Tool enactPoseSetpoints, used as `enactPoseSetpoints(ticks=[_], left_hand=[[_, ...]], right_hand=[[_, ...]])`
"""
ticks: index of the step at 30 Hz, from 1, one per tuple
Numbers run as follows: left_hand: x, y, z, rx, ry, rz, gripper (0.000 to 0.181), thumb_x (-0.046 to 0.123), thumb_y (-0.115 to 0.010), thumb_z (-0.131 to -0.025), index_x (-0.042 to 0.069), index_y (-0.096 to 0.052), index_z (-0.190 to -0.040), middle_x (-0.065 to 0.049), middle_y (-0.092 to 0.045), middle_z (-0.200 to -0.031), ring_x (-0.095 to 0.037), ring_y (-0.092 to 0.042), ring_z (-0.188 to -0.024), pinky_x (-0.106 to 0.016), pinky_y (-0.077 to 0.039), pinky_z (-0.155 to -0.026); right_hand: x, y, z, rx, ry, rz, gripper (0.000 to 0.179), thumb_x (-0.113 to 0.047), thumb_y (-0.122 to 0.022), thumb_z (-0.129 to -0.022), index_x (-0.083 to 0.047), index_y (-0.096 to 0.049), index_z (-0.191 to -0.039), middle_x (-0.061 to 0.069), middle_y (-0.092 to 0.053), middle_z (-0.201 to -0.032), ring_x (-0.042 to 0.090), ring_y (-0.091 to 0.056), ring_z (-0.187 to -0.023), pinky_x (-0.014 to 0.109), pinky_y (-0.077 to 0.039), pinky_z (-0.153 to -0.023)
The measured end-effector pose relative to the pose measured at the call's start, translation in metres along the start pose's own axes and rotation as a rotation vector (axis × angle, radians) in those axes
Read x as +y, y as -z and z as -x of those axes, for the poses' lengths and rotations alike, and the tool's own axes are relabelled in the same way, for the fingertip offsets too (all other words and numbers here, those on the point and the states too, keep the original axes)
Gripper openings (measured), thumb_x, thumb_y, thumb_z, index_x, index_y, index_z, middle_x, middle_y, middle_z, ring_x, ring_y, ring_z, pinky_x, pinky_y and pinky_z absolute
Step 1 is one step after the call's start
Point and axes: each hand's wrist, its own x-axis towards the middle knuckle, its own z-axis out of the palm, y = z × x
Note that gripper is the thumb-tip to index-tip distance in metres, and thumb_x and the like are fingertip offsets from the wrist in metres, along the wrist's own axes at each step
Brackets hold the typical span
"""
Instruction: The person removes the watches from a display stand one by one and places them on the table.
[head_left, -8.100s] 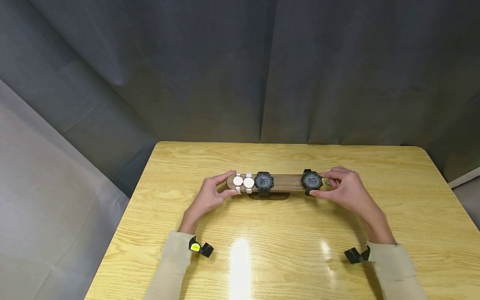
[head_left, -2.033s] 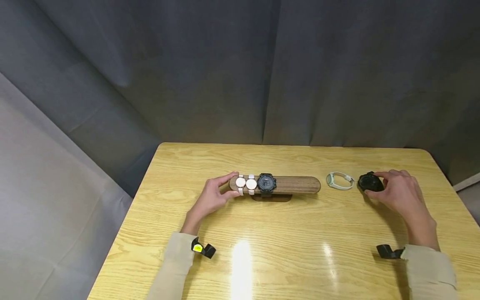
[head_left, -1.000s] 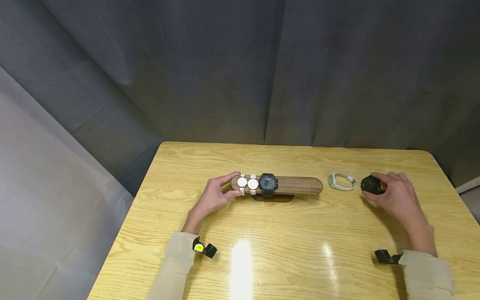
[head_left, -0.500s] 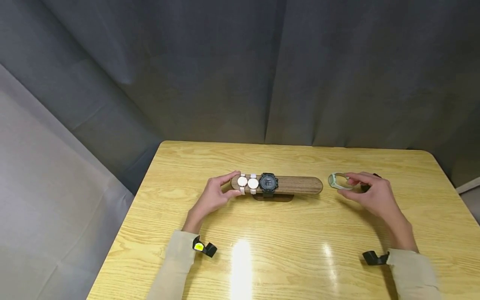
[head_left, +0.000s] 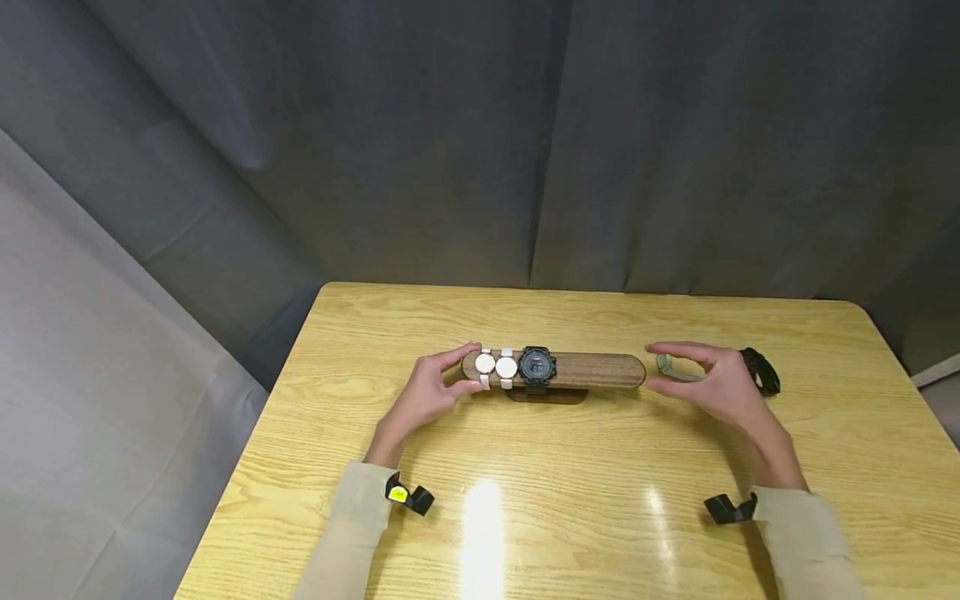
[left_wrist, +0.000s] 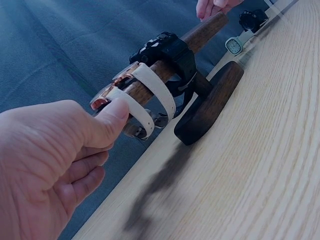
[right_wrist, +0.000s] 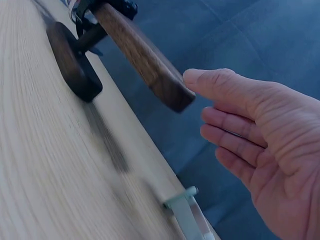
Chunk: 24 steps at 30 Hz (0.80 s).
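My left hand [head_left: 423, 392] pinches the left end of a wooden watch stand [head_left: 596, 369]; in the left wrist view its thumb lies against a white strap. Two white-strapped watches, an outer watch [head_left: 485, 363] and an inner watch [head_left: 507, 367], sit on the bar. Beside them is a chunky black digital watch [head_left: 537, 365]. At the bar's bare right end is my right hand [head_left: 723, 382], thumb and forefinger apart, holding nothing. The thumb is very near the bar's end in the right wrist view; contact is unclear. A pale green watch [right_wrist: 186, 217] lies on the table below that hand.
Another black watch [head_left: 761, 372] lies on the table, right of my right hand. The stand's dark foot [left_wrist: 210, 105] rests on the wood-grain table [head_left: 570, 492]. Behind the table's back edge hangs a dark curtain [head_left: 450, 167].
A black watch came off the bar's right end to the table at right. My right hand let it go and moved left, past the green watch, to the bar. My left hand stayed.
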Motion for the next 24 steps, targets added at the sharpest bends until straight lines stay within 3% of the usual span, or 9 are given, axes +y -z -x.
enactPoseSetpoints(ticks=[3, 8, 11, 14, 18, 21, 24], left_hand=[[0.0, 0.001, 0.001, 0.001, 0.0, -0.002, 0.063, 0.015, -0.084, -0.09, 0.012, -0.06, -0.148, -0.009, -0.062, -0.146, -0.023, -0.061, -0.132, -0.047, -0.049, -0.109], [0.0, 0.001, 0.001, 0.01, -0.001, -0.01, 0.062, 0.016, -0.083, -0.09, 0.017, -0.061, -0.148, -0.007, -0.062, -0.146, -0.02, -0.062, -0.129, -0.044, -0.05, -0.107], [0.0, 0.002, 0.001, 0.014, 0.001, -0.014, 0.062, 0.016, -0.083, -0.09, 0.015, -0.061, -0.148, -0.007, -0.062, -0.146, -0.02, -0.062, -0.13, -0.042, -0.051, -0.106], [0.0, 0.002, 0.002, 0.013, 0.006, -0.011, 0.062, 0.016, -0.083, -0.09, 0.013, -0.06, -0.148, -0.007, -0.062, -0.146, -0.021, -0.06, -0.132, -0.042, -0.05, -0.108], [0.0, 0.001, 0.002, 0.009, 0.015, 0.001, 0.063, 0.015, -0.083, -0.09, 0.015, -0.06, -0.148, -0.008, -0.062, -0.146, -0.019, -0.066, -0.119, -0.045, -0.053, -0.099], [0.0, 0.0, 0.002, 0.009, 0.011, -0.002, 0.063, 0.015, -0.083, -0.09, 0.015, -0.06, -0.148, -0.009, -0.062, -0.146, -0.019, -0.067, -0.107, -0.047, -0.053, -0.095], [0.001, 0.0, 0.0, 0.0, 0.0, -0.007, 0.062, 0.015, -0.082, -0.091, 0.014, -0.059, -0.149, -0.011, -0.06, -0.148, -0.021, -0.066, -0.097, -0.048, -0.054, -0.094]], right_hand=[[-0.006, -0.006, -0.004, -0.036, 0.0, -0.017, 0.047, -0.028, -0.09, -0.084, -0.024, -0.075, -0.129, 0.0, -0.072, -0.133, -0.01, -0.053, -0.123, 0.024, -0.049, -0.092], [-0.011, -0.018, -0.012, -0.078, -0.006, -0.063, 0.053, -0.032, -0.093, -0.081, -0.025, -0.075, -0.13, -0.002, -0.072, -0.133, -0.004, -0.053, -0.126, 0.057, -0.047, -0.107], [-0.011, -0.025, -0.017, -0.091, 0.001, -0.08, 0.056, -0.032, -0.095, -0.078, -0.025, -0.075, -0.13, -0.001, -0.072, -0.132, 0.006, -0.055, -0.129, 0.062, -0.044, -0.108], [-0.009, -0.031, -0.02, -0.106, 0.007, -0.073, 0.058, -0.032, -0.095, -0.077, -0.025, -0.074, -0.131, -0.001, -0.072, -0.133, 0.019, -0.056, -0.134, 0.058, -0.046, -0.104], [-0.009, -0.034, -0.02, -0.129, 0.031, -0.057, 0.061, -0.032, -0.095, -0.077, -0.022, -0.073, -0.134, 0.002, -0.071, -0.134, 0.031, -0.056, -0.135, 0.053, -0.048, -0.103], [-0.009, -0.036, -0.021, -0.131, 0.065, -0.057, 0.063, -0.029, -0.096, -0.077, -0.019, -0.072, -0.134, 0.004, -0.072, -0.133, 0.025, -0.061, -0.128, 0.037, -0.052, -0.102], [-0.009, -0.038, -0.022, -0.122, 0.08, -0.075, 0.063, -0.026, -0.096, -0.077, -0.018, -0.072, -0.135, 0.007, -0.072, -0.133, 0.01, -0.065, -0.117, 0.019, -0.053, -0.09]])
